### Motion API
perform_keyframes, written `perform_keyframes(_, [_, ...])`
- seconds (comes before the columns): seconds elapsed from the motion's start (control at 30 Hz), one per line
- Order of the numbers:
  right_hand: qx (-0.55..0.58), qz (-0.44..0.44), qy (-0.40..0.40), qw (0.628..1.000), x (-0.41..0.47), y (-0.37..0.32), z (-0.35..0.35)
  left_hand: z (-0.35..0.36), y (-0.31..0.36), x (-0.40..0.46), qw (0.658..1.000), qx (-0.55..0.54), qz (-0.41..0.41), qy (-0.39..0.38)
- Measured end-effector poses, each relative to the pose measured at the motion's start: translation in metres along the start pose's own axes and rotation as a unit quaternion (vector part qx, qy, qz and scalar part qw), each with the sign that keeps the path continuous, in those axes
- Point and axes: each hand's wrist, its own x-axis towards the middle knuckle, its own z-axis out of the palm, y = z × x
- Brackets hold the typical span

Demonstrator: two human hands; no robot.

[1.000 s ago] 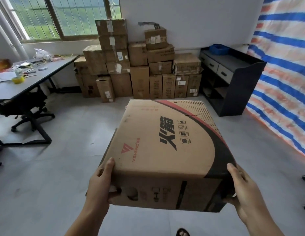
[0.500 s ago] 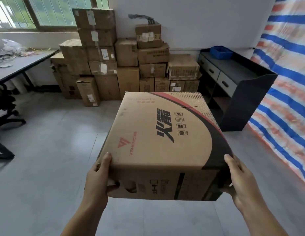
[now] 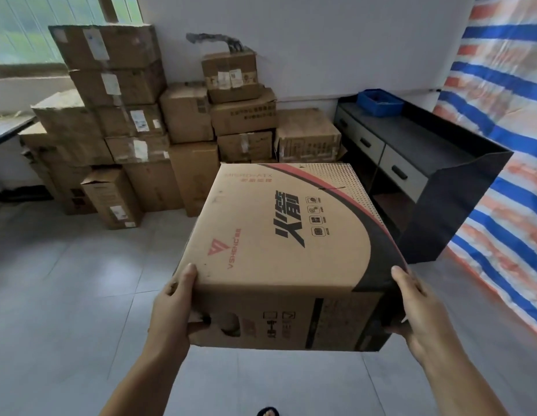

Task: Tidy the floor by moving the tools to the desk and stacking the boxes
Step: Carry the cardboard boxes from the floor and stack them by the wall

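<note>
Carried box: printed cardboard box [image 3: 279,244], brown with black lettering, a red logo and a red-and-black curved band on the top face; held off the floor in front of the person, between both hands, its top tilted toward the camera
Left hand: left hand [image 3: 171,307] grips the near left corner of the box; thumb lies up along the left edge of the top face, the other fingers are curled under and around the near face, one tip at a cut-out hole
Right hand: right hand [image 3: 417,307] grips the near right corner; thumb lies up against the right edge, the remaining fingers wrap out of sight round the dark side, so their spread cannot be told
Box stack: stacked boxes [image 3: 159,127] piled several high against the back wall, beyond the carried box and well apart from it; many bear white labels
Small box: single upright carton [image 3: 111,196] on the floor just in front of the stack's left part
Cabinet: dark cabinet [image 3: 426,163] with pale drawer fronts, to the right of the stack, against the wall
Blue bin: blue tray [image 3: 378,102] on the cabinet's far end
Tarp: striped tarp [image 3: 507,130], red, white and blue, hanging at the right
Floor: grey tiled floor [image 3: 66,295]
Foot: toe of a dark sandal [image 3: 268,412] at the lower edge
</note>
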Motion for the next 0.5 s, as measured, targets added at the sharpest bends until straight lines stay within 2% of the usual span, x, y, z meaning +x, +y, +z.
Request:
perform_keyframes(0.27, [0.047,0.034,0.052,0.997,0.136,-0.055,0.064,0.107,0.052,0.133,0.999,0.014,-0.025,-0.033])
perform_keyframes(0.5, [0.049,0.025,0.051,0.997,0.279,-0.098,0.098,0.223,0.066,0.244,0.999,0.011,-0.038,-0.028])
